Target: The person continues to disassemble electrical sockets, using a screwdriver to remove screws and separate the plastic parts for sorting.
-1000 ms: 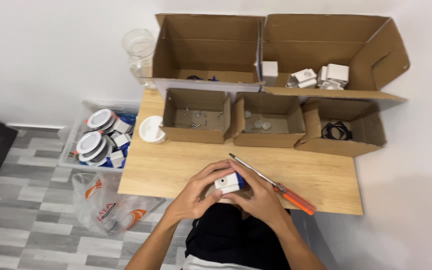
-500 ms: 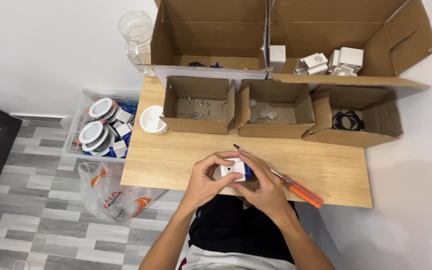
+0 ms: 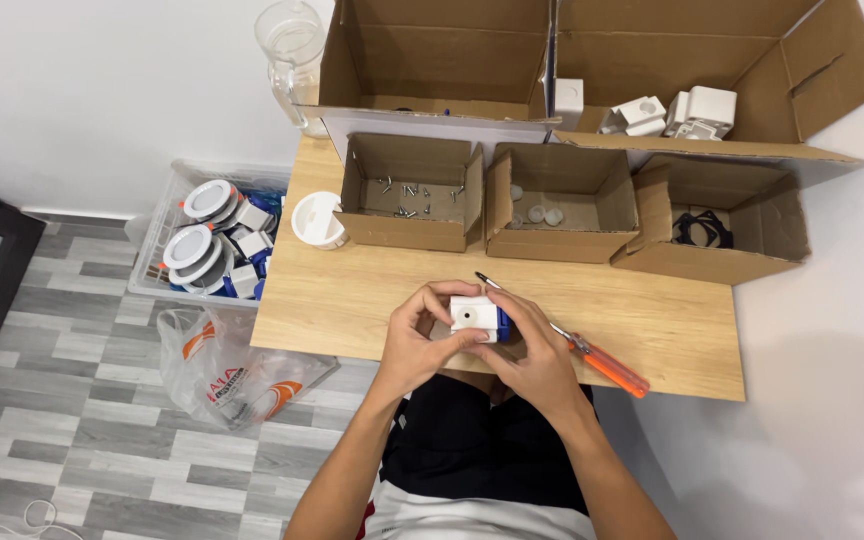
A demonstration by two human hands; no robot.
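Little white box (image 3: 474, 317) has been turned round-hole-up since before, both hands, left hand (image 3: 414, 345) and right hand (image 3: 535, 358), in a snug grip above the tabletop (image 3: 352, 300) edge, looks mid-assembly, screwdriver (image 3: 592, 355) probably next.

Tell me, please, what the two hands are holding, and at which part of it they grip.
Both hands, left hand and right hand, hold one small white box with a blue back part, pinched at its left and right sides.

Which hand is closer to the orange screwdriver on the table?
The right hand. It lies just beside the screwdriver, almost over its metal shaft. The left hand is farther away, on the other side of the small white box that both hands hold.
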